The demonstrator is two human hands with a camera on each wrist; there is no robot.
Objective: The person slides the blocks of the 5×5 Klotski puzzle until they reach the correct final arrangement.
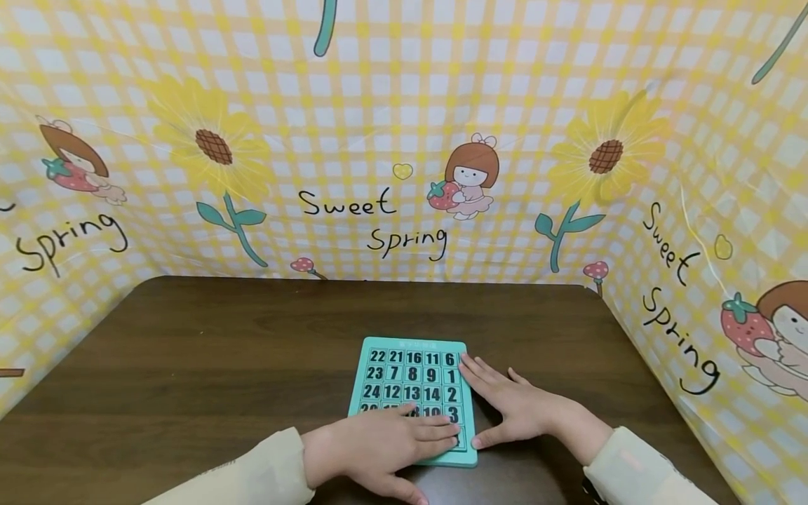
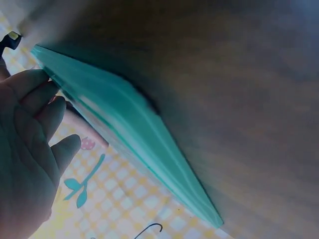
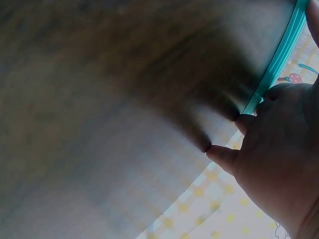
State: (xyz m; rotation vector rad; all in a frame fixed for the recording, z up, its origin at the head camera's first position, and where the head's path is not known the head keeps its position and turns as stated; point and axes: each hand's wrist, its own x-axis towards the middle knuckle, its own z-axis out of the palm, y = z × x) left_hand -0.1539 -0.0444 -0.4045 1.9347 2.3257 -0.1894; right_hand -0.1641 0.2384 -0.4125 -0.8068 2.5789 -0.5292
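Note:
A turquoise sliding number puzzle (image 1: 404,383) lies flat on the table, its black-numbered tiles in a raised frame; the top row reads 22, 21, 16, 11, 6. Across its lower part reaches my left hand (image 1: 388,442), fingers extended, tips over the bottom right tiles. That hand hides most of the bottom row and part of the row above. My right hand (image 1: 520,407) touches the right edge of the frame with its fingertips and thumb, fingers fairly straight. In the left wrist view the puzzle's side (image 2: 124,119) shows beside the left palm (image 2: 25,144).
The dark brown wooden table (image 1: 189,365) extends around the puzzle. A yellow-and-white checked cloth (image 1: 353,126) with flowers and "Sweet Spring" lettering rises behind the table and along both sides.

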